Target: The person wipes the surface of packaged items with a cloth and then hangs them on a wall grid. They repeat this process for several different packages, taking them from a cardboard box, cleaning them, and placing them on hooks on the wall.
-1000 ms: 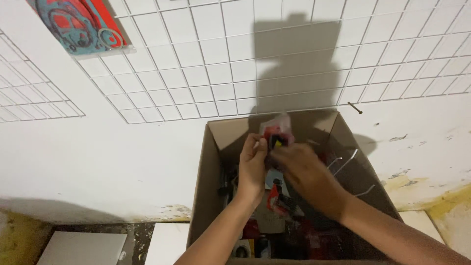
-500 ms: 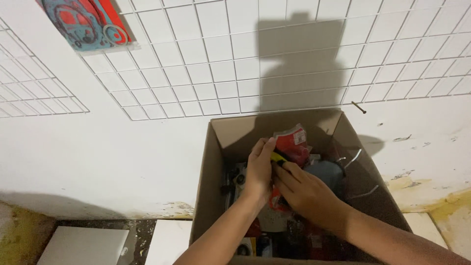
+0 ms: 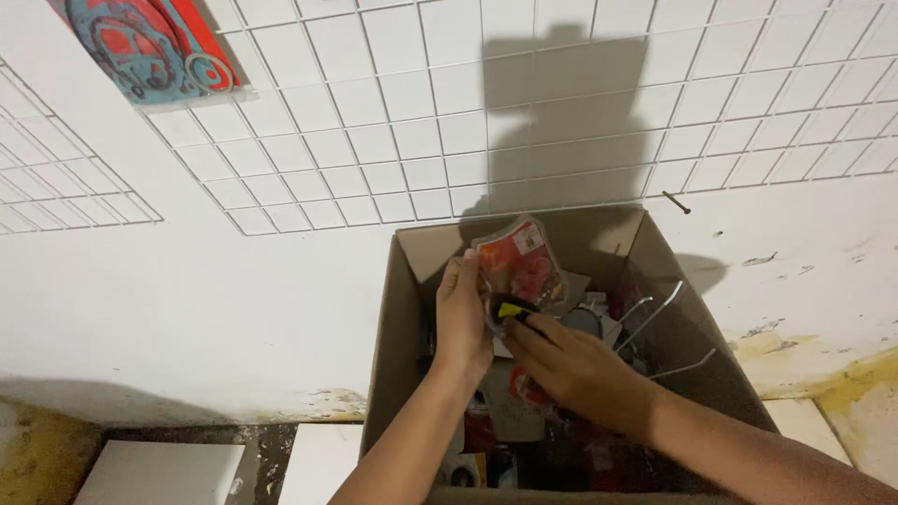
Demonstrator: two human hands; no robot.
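One blister pack, red with a clear front, sits upright above the open cardboard box. I hold its left edge with my left hand, fingers closed on it, while my right hand pinches a small yellow-and-black item at its lower edge. I advise keeping both grips firm and clear of the metal hooks beside it, below the wire grid panel.

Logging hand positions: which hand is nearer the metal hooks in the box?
Right. The right hand lies just beside the metal hooks; the left hand is farther over, holding the red packet.
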